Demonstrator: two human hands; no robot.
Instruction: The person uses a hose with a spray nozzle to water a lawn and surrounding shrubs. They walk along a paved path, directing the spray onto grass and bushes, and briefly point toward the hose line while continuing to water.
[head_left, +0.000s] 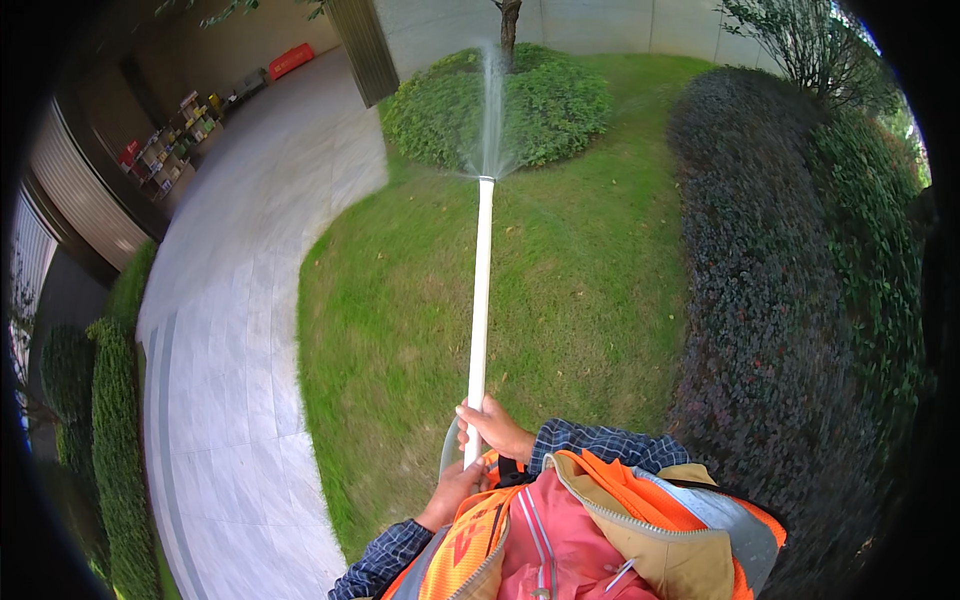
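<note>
A long white pipe (480, 300) points away from me over the lawn, and water (492, 112) sprays from its far end towards a round green shrub (420, 112). Around the pipe's lower part my right hand (496, 429) is closed. My left hand (453, 491) grips the pipe's near end, lower and closer to my body. A pale hose (448, 450) curves beside the pipe near both hands; where it joins is hidden.
Grass (585, 300) lies ahead, with a paved path (225, 360) on the left. A dark purple hedge (757, 300) runs along the right. A tree trunk (509, 30) rises behind the round shrub, near a pale wall (600, 26). Shelves with goods (169, 161) stand at the upper left.
</note>
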